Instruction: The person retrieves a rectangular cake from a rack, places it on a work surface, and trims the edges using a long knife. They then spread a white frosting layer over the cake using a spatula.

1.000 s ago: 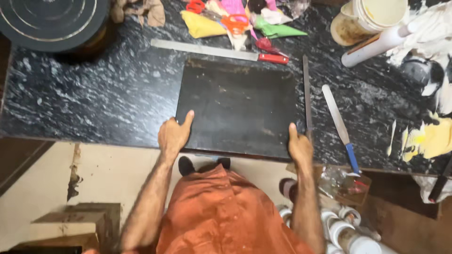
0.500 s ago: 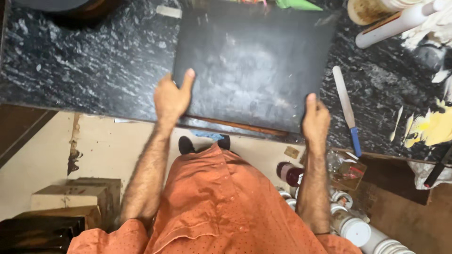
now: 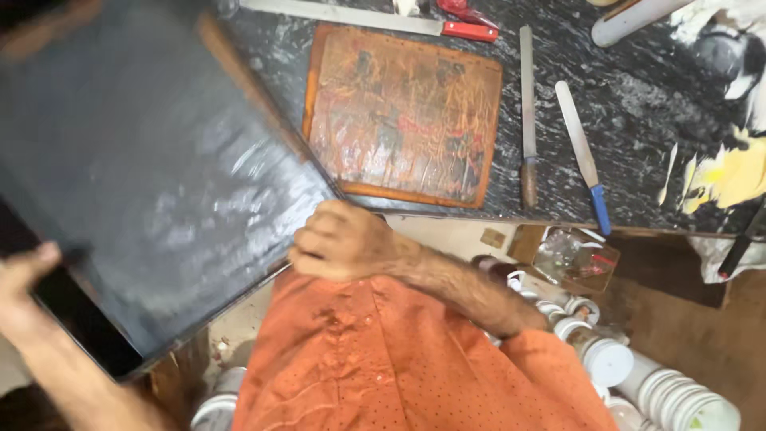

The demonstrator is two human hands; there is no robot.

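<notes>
Dark slab [image 3: 152,183] tilted off the counter [image 3: 638,120], gripped at both edges.
Right hand [image 3: 343,239] clenches its lower corner, left hand [image 3: 24,275] its far edge; a slip could drop it onto the jars [image 3: 606,359].

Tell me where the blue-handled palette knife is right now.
In the head view, the blue-handled palette knife lies on the black marble counter, right of the brown-handled tool beside the orange board.

Brown printed slab [image 3: 401,118] on marble counter [image 3: 638,136] w/ blue-handled spatula [image 3: 583,156], red-handled ruler [image 3: 375,17]; white jars [image 3: 670,387] below.
</notes>
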